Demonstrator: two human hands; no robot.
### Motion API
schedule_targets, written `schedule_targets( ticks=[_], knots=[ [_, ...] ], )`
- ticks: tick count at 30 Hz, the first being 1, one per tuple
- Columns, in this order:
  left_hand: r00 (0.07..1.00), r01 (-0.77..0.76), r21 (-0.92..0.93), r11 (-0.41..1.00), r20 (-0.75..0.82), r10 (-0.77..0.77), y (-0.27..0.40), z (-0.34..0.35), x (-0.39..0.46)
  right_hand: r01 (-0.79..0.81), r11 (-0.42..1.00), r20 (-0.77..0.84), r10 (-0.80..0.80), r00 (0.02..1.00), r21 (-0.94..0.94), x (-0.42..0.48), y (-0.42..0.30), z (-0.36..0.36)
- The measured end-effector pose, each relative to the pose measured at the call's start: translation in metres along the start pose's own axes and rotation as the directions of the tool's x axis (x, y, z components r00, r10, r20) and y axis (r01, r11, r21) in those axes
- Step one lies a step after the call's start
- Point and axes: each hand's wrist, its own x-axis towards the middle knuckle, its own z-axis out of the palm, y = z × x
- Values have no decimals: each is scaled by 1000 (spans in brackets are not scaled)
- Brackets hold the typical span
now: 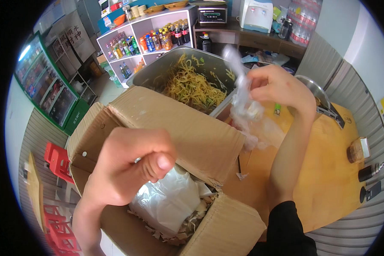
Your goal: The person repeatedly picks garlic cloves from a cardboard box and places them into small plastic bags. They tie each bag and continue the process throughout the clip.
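Observation:
My right hand pinches a thin clear plastic bag, crumpled and hanging over the wooden table. My left hand, fingers curled, is above an open cardboard box; whether it holds anything cannot be seen. Inside the box lies a white plastic-wrapped package on shredded paper or similar filler. Behind the box stands a deep metal tray holding a heap of yellow shredded food, perhaps noodles or potato strips.
The wooden table carries a metal bowl, a small jar and a dark bottle at the right. Shelves of drinks stand behind. Red plastic stools and a green-framed fridge are at the left.

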Motion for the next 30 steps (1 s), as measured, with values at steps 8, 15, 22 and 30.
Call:
schedule_targets(
  ticks=[8, 15, 22, 30],
  knots=[
    [940, -78, 378, 922, 336, -58, -17, -4, 4, 106, 991, -135, -95, 986, 82, 9, 3, -1],
    [746, 223, 814, 536, 211, -632, -25, -7, -4, 62, 997, -334, -45, 941, 39, 11, -9, 4],
    [717, 297, 712, 636, 274, -641, -34, 11, -19, 52, 997, -315, -30, 948, 60, 16, -22, 16],
    [768, -232, 854, 467, 455, -450, -60, 28, -30, 16, 999, -294, -4, 956, 37, 18, -28, 23]
  ],
)
